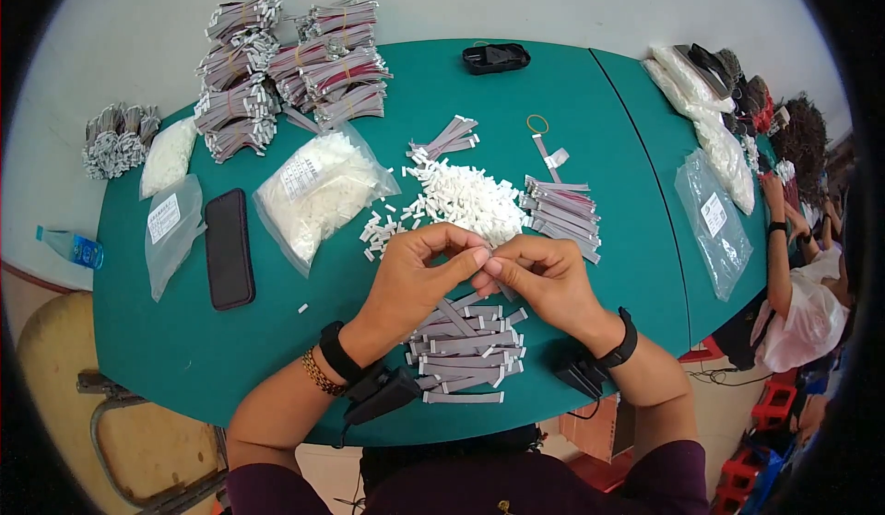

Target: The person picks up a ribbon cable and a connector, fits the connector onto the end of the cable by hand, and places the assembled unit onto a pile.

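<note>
My left hand [419, 275] and my right hand [544, 280] meet fingertip to fingertip above the green table [627, 238]. Together they pinch a short grey ribbon cable [505, 289] with a small white connector at its end; most of it is hidden by my fingers. Just below my hands lies a pile of finished grey cables [466, 349] with white ends. A heap of loose white connectors [461, 197] sits right behind my hands. To its right lies a stack of grey cables [562, 213].
A black phone [229, 248], clear bags of white connectors [318, 192], and bundled cables [295, 68] lie at the left and back. A black case [496, 57] sits at the far edge. Another person [797, 266] works at the right. A chair [101, 404] stands lower left.
</note>
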`<state>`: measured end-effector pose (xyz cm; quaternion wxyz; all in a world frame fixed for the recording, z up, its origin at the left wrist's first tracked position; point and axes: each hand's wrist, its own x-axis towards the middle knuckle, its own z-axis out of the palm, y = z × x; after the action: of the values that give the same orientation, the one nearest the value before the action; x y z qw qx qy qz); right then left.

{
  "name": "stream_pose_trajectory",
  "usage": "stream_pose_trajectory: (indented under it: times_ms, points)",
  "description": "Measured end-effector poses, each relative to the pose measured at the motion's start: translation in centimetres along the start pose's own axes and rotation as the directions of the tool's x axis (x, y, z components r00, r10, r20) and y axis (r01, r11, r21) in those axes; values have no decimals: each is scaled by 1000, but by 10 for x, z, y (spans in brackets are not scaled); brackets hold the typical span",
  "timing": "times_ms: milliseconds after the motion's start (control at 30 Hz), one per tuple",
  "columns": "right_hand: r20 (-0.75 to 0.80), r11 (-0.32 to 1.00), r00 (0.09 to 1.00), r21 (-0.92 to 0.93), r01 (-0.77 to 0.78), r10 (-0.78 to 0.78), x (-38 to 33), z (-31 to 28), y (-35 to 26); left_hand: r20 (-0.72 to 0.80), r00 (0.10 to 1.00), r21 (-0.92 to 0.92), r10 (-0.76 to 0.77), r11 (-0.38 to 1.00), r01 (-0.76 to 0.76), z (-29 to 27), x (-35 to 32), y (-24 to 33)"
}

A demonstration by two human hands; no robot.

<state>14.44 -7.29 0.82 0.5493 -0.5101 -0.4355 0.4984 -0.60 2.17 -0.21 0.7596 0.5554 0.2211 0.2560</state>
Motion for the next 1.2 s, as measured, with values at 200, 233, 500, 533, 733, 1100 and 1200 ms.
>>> stream_pose_trajectory:
  times_ms: [200, 233, 500, 533, 733, 1100, 1200]
  points:
    - [-6, 1000, 1000, -16, 22, -22, -1, 0, 0, 9, 1000, 20, 6, 1000, -6, 0, 0, 2]
    - [-12, 999, 999, -25, 30, -31, -1, 0, 1, 4, 1000, 23, 6, 1000, -6, 1, 0, 2]
    - [-21, 980, 992, -158, 119, -124, -3, 0, -2, 16, 999, 35, 28, 999, -29, 0, -1, 0]
    - [-21, 973, 991, -193, 125, -132, -3, 0, -1, 16, 999, 34, 32, 999, -32, 0, -1, 0]
    - [-37, 963, 985, -220, 154, -166, -4, 3, 0, 14, 1000, -16, 18, 1000, -17, 2, -2, 3]
    - [46, 681, 894, -631, 372, -446, -7, 5, -3, -73, 995, 77, 65, 995, -59, 8, -8, 8]
    - [23, 714, 896, -596, 368, -443, -8, 7, -5, -79, 994, 13, 74, 997, -73, 11, -10, 7]
